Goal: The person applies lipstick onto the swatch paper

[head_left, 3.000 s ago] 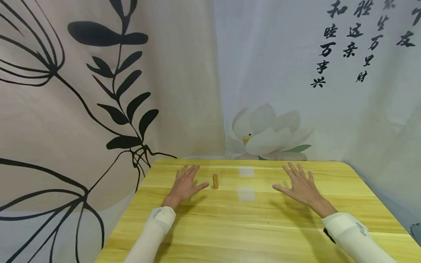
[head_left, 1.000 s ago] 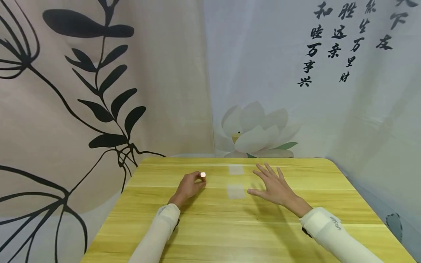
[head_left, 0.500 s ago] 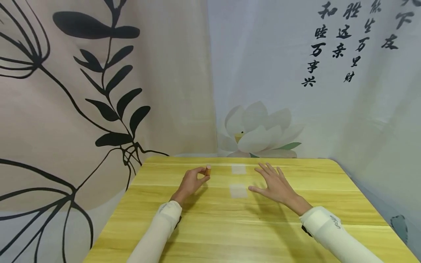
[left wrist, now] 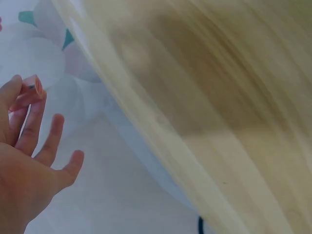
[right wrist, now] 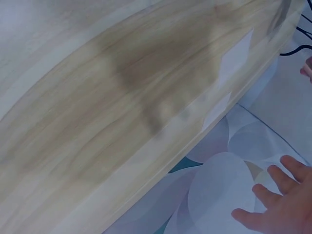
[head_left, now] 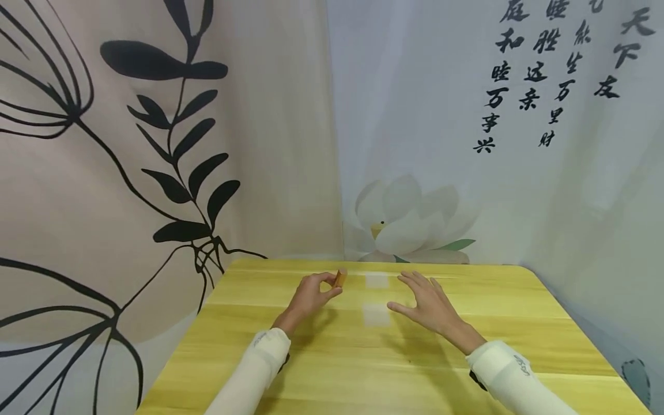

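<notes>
A small orange cylinder [head_left: 339, 279] is pinched between the thumb and fingertips of my left hand [head_left: 307, 298], tilted and held up over the far part of the table. Its exact kind cannot be told. The left wrist view shows one round end of the cylinder [left wrist: 30, 91] beyond the fingertips, with the other fingers of the left hand [left wrist: 34, 168] spread. To the right of the pale squares, my right hand [head_left: 432, 305] hovers with fingers extended and holds nothing. The right wrist view also has the right hand [right wrist: 282, 207] with its fingers apart.
Two pale squares, a far one [head_left: 377, 280] and a near one [head_left: 376, 314], lie on the wood-grain table [head_left: 332, 369] between the hands. Behind the table's far edge hangs a printed curtain [head_left: 290, 144]. Dark cables [right wrist: 295, 50] show in the right wrist view.
Three seconds ago the cylinder stood upright on the table beside my open left hand. The left hand has since gripped and lifted it, then carried it slightly right. My right hand has come inward, still open.
</notes>
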A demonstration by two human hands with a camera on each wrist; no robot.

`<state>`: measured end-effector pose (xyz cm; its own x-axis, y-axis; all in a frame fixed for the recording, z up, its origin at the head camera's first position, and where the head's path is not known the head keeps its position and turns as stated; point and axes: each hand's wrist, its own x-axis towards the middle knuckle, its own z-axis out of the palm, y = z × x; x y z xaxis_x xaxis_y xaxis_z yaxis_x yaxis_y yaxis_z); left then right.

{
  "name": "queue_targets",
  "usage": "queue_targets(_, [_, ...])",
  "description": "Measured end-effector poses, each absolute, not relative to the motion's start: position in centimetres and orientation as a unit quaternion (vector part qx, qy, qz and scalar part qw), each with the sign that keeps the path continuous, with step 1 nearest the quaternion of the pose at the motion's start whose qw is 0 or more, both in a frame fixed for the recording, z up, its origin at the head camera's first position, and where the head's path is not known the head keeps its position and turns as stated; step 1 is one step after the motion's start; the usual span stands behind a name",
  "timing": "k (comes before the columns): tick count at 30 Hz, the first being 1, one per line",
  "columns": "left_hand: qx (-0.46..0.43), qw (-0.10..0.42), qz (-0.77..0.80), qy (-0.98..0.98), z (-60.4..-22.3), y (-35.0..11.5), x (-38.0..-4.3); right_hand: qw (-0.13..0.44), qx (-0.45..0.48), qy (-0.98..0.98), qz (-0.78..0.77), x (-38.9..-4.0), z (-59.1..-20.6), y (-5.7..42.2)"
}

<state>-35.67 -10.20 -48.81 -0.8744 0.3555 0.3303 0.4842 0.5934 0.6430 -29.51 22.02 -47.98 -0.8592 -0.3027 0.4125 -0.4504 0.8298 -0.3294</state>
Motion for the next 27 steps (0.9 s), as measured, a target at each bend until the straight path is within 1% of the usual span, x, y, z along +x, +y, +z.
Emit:
queue_targets(4, [-0.255,0.081,-0.387,-0.882,-48.2,-9.4,-35.0,0.196,0.208,-0.931,0.226,-29.2,-48.0,21.4])
queue_targets(9, [-0.274,0.089,-0.383,-0.878,-46.7,-8.0,-34.4,0.211,0.221,-0.920,0.245,-29.3,-47.0,20.6])
queue_targets(18, [-0.306,0.100,-0.353,-0.879,-45.0,-6.2,-33.1,0.191,0.227,-0.909,0.293,-29.5,-46.0,19.3])
queue_targets(22, [-0.313,0.106,-0.333,-0.883,-45.0,-5.8,-32.9,0.182,0.227,-0.903,0.316,-29.5,-45.8,19.1])
queue_targets(27, [-0.320,0.102,-0.323,-0.885,-45.5,-5.6,-32.8,0.173,0.230,-0.894,0.343,-29.5,-45.5,18.9])
